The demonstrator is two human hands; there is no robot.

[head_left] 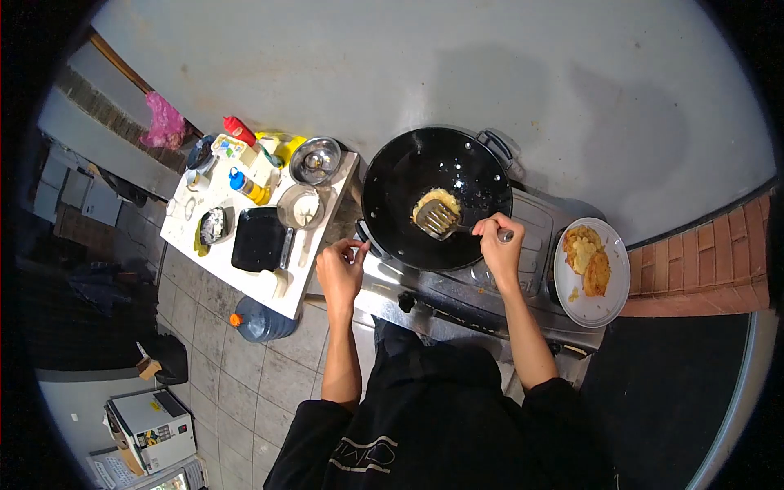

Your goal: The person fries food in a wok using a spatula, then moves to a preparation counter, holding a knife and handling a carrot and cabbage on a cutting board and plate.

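Observation:
A black wok (400,167) sits on the stove, with a shallow layer of shiny oil inside. My right hand (500,249) is closed around the handle of a slotted turner (438,220). The turner's metal head lies over the near side of a pale yellow patty (445,196), partly hiding it. At the wok's left side, the thumb and fingers of my left hand (340,268) are closed at the wok's side handle (363,232). To the right, a white plate (569,306) holds browned patties (590,255).
Left of the stove (535,245), a white table (188,231) carries a black square pan (258,239), metal bowls (315,160), a red squeeze bottle (238,129) and other containers. A large water jug (265,320) stands on the tiled floor. A brick ledge (694,261) lies right of the plate.

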